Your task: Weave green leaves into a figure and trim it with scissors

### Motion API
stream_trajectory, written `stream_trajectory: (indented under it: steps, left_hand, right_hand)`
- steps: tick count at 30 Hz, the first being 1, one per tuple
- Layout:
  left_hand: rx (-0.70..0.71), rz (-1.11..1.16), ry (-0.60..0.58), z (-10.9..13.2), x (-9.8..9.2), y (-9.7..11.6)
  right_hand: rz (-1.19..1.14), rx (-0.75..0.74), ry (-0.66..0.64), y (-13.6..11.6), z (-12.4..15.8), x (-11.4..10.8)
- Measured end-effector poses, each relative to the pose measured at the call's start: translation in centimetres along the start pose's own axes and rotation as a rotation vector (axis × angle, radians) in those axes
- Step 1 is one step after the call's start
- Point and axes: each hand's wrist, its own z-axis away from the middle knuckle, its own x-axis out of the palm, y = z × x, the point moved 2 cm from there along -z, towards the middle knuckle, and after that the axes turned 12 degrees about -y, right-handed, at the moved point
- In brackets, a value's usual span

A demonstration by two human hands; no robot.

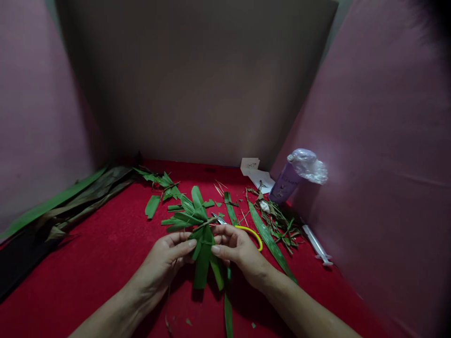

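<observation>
Leaf bundle (202, 263) sits in front of the person, over the near-middle of the red cloth (116, 272), pinched from both sides. Left hand (172, 253): thumb on the near face of a strip, index finger along the edge, the rest curled behind; fingers narrow, leaf between them. Right hand (235, 249) mirrors it, thumb on the right side of the bundle, fingers bent; their exact grip behind the leaves cannot be told.

The two-sided hold probably steadies loose strips that might splay if only one side were pinned. Thumbs near the middle, where a thin stem (207, 222) crosses, suggest that the gathered point matters most.

Long axis runs roughly away from the person. Broad strips point down toward the body; narrower ones fan to the far side, several swinging left. The stem slants, its right end farther off.

Yellow-handled scissors (259, 238) lie just beyond the right hand, blades toward the far left, presumably kept within reach. Thin sticks (219, 188) lie farther out; a long leaf (269, 239) and a heap of sprigs (283, 223) lie to the right.
</observation>
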Motion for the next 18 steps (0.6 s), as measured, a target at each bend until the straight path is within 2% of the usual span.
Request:
stream_trajectory:
  steps: [8,12,18]
  left_hand:
    - [0.057,0.102,-0.085,0.8,1.2,1.2]
    - [0.093,0.198,-0.022,0.8,0.1,1.2]
    - [0.154,0.155,0.04,0.8,-0.7,2.0]
  right_hand:
    - [-0.073,-0.025,0.069,-0.4,0.2,-0.2]
    - [-0.043,-0.028,0.094,-0.4,0.4,-0.4]
    - [0.07,-0.057,0.104,-0.8,0.4,-0.3]
